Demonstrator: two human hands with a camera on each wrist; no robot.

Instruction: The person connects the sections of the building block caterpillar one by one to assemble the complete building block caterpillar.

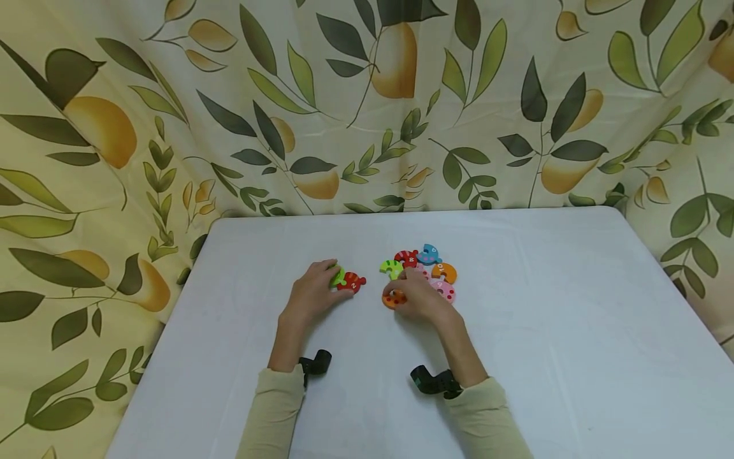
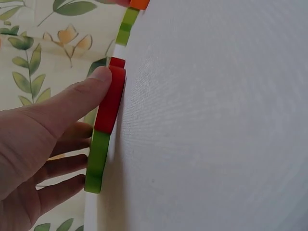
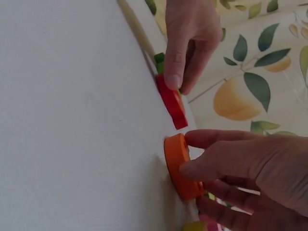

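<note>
My left hand (image 1: 308, 292) holds a flat red numbered puzzle piece (image 1: 353, 282) and the lime-green piece (image 1: 338, 277) joined to it, both lying on the white table. In the left wrist view, the thumb presses the edge of the red piece (image 2: 110, 101) and the fingertips reach the green piece (image 2: 97, 161). To the right, my right hand (image 1: 427, 301) pinches an orange piece with dark red spots (image 1: 392, 299) between thumb and index finger. In the right wrist view, that orange piece (image 3: 179, 166) is tilted up, close to the red piece's end.
Beyond the right hand lies a cluster of pieces: a striped green one (image 1: 391, 268), a red one (image 1: 406, 257), a blue one (image 1: 429, 255), an orange one (image 1: 445, 273) and a pink one (image 1: 445, 291). A leaf-patterned curtain (image 1: 355, 146) borders the table (image 1: 573, 331).
</note>
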